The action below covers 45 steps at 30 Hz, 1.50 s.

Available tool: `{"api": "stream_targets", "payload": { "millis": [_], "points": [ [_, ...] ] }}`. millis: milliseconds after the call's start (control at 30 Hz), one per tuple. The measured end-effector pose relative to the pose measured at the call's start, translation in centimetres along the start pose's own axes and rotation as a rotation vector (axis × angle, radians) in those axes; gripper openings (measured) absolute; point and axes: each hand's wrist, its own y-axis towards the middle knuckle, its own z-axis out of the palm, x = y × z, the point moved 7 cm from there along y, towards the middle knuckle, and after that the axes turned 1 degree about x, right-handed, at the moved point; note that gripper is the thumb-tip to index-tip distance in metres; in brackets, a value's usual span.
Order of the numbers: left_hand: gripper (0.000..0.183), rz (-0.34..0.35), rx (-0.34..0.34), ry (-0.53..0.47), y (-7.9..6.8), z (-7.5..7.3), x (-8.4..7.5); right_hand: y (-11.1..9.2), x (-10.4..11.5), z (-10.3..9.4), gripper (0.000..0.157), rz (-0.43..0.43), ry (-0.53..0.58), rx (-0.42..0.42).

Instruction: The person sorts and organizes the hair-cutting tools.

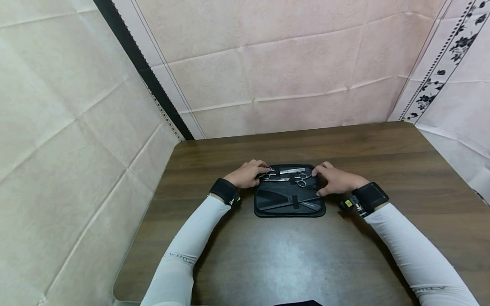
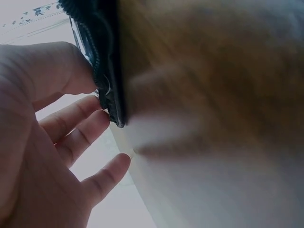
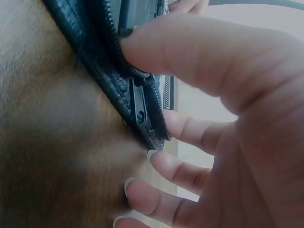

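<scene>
the dark lettering (image 1: 183, 257) on both white sleeves (image 1: 419, 250) cannot be read clearly.

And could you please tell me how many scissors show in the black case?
2: the upper scissors, handles by the left hand, and the lower scissors just below, handles toward the right hand. Others could be hidden.

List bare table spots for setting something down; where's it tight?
Free on the table: nearside of the black case, between left sleeve and right sleeve; the strip between case and back cloth; beyond the right sleeve.
Crowded: the case, holding scissors, and its ends, where left hand and right hand sit.
</scene>
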Motion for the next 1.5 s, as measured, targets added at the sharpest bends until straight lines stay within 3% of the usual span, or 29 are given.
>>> {"api": "stream_targets", "payload": {
  "millis": [1000, 1500],
  "points": [
    [0.063, 0.009, 0.014, -0.018, 0.24, 0.33, 0.05, -0.19, -0.51, -0.03, 0.066, 0.016, -0.01, -0.003],
    [0.061, 0.006, 0.028, -0.119, 0.26, 0.12, 0.51, 0.17, -0.77, 0.21, 0.066, 0.022, -0.013, 0.003]
  ]
}}
